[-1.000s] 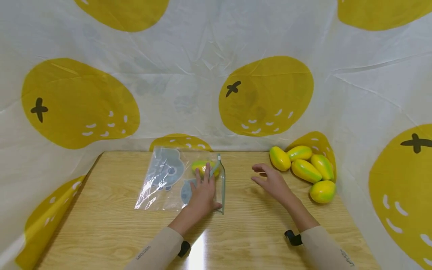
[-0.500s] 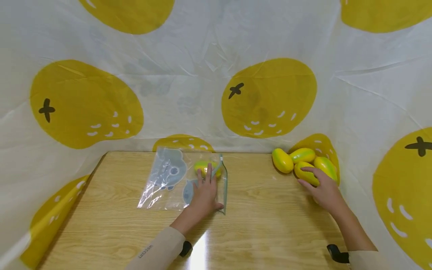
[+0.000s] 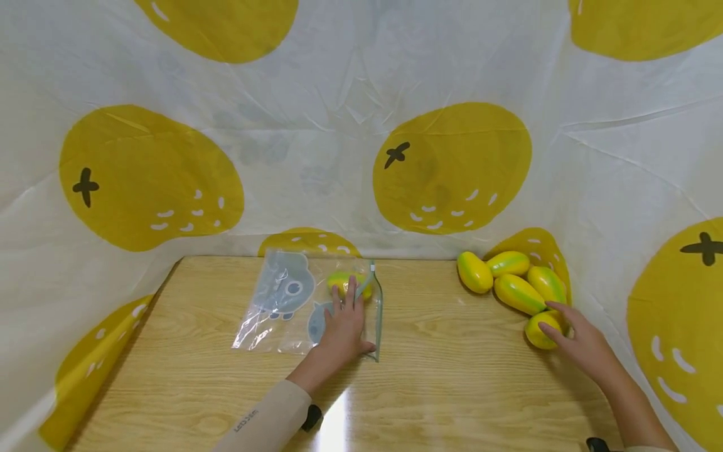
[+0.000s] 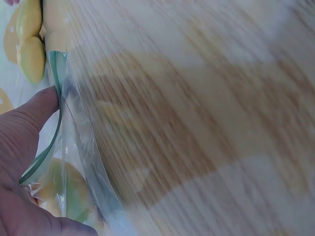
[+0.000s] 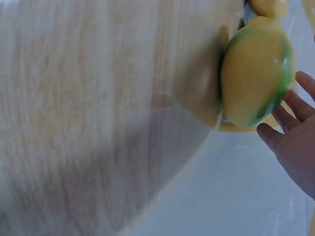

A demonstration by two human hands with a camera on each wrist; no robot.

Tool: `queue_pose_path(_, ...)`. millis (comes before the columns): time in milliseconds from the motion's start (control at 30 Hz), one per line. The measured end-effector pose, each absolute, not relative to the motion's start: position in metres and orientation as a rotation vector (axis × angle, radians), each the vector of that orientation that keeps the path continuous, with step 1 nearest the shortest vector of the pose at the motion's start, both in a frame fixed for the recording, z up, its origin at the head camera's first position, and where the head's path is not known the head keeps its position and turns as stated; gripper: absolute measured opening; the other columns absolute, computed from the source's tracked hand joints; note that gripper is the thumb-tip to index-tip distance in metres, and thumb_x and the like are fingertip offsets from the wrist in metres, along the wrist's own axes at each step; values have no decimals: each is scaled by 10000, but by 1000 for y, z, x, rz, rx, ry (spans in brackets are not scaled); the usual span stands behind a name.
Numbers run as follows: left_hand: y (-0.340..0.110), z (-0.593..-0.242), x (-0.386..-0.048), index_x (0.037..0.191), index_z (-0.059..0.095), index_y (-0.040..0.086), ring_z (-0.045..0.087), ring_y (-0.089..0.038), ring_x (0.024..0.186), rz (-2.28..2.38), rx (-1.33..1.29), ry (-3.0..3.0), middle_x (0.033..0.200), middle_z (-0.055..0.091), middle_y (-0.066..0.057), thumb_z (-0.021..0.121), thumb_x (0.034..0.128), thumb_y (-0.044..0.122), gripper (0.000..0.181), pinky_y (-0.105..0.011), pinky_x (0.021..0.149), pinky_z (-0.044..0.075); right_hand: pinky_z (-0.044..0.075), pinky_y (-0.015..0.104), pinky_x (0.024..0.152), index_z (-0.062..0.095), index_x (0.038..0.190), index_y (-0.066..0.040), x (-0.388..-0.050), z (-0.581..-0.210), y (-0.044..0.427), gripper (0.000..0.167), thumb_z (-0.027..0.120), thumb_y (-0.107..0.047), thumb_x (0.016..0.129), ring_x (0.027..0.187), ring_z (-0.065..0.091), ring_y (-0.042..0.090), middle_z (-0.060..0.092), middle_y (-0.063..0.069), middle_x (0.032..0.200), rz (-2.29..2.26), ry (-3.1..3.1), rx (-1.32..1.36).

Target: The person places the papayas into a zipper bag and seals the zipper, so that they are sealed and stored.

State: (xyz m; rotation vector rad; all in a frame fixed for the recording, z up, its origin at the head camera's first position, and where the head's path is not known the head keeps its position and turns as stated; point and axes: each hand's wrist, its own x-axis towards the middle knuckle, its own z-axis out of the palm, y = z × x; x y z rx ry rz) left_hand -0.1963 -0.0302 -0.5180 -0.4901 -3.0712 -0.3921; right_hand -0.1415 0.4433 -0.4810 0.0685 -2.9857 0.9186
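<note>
A clear zip bag (image 3: 288, 333) with blue animal prints lies flat on the table, its green zip edge to the right. Inside is one yellow-green mango (image 3: 337, 280), also visible through the plastic as a mango (image 4: 74, 191) in the left wrist view. My left hand (image 3: 341, 329) rests on the bag with fingers spread, the thumb by the zip edge. At the right, my right hand (image 3: 584, 342) reaches over the nearest mango (image 3: 539, 331), thumb and fingers apart around its right side. In the right wrist view its fingertips lie at the side of that mango (image 5: 256, 73); firm contact cannot be told.
Several more mangoes (image 3: 516, 294) lie bunched in the back right corner. A cloth (image 3: 316, 182) printed with large yellow fruit hangs behind the wooden table (image 3: 440, 376) and along its sides.
My right hand has moved right from the middle of the table, past the bunch, to the nearest mango. The left hand has stayed on the bag. The view has shifted slightly.
</note>
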Motion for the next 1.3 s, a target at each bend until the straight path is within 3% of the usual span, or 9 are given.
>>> queue_pose_path(233,-28,-518,-199,1573,345,-8,84,-580,1532,-402,-491,-3080,1737,-58,-180,942,647,560,1240,-734,1030,437,289,820,990,315,1551,72,-142,-488,450,753,644,-353,1023,1345,296,690,308,442,1525,925,-3007,92)
queue_pose_path(433,-29,-517,-200,1574,345,-12,74,-581,1533,-408,-490,-3083,1735,-83,-174,940,648,562,1241,-739,1030,432,301,810,974,453,1409,130,-144,-496,451,802,876,-167,796,1253,376,662,419,453,1402,826,-2902,285)
queue_pose_path(600,-30,-515,-199,1567,355,-15,89,-588,1529,-426,-490,-3075,1736,-55,-183,949,641,550,1237,-745,1020,436,250,732,955,516,1353,91,-141,-501,454,808,921,-90,678,1201,416,591,491,395,1335,714,-2872,365)
queue_pose_path(767,-30,-516,-197,1562,365,-11,99,-591,1526,-433,-486,-3069,1738,-42,-182,959,632,539,1233,-751,1012,438,235,633,915,552,1327,42,-137,-507,454,797,950,-198,680,1149,451,540,537,378,1285,625,-2886,322)
queue_pose_path(900,-30,-518,-197,1574,349,-6,89,-586,1530,-426,-485,-3083,1736,-76,-174,951,643,547,1239,-748,1025,431,256,620,904,592,1308,5,-134,-510,447,778,959,-286,687,1110,478,531,554,365,1244,620,-2895,299)
queue_pose_path(1133,-32,-517,-195,1588,330,-5,81,-583,1530,-412,-480,-3095,1733,-77,-179,936,654,559,1248,-740,1031,428,385,750,848,578,1346,-7,-132,-514,432,818,971,-241,668,1139,487,581,518,359,1286,745,-2888,338)
queue_pose_path(1300,-31,-517,-197,1577,346,-11,100,-583,1529,-380,-492,-3082,1733,-62,-188,933,654,568,1238,-727,1022,448,370,719,878,594,1321,8,-131,-518,428,835,986,-191,611,1138,515,559,592,336,1272,709,-2829,406)
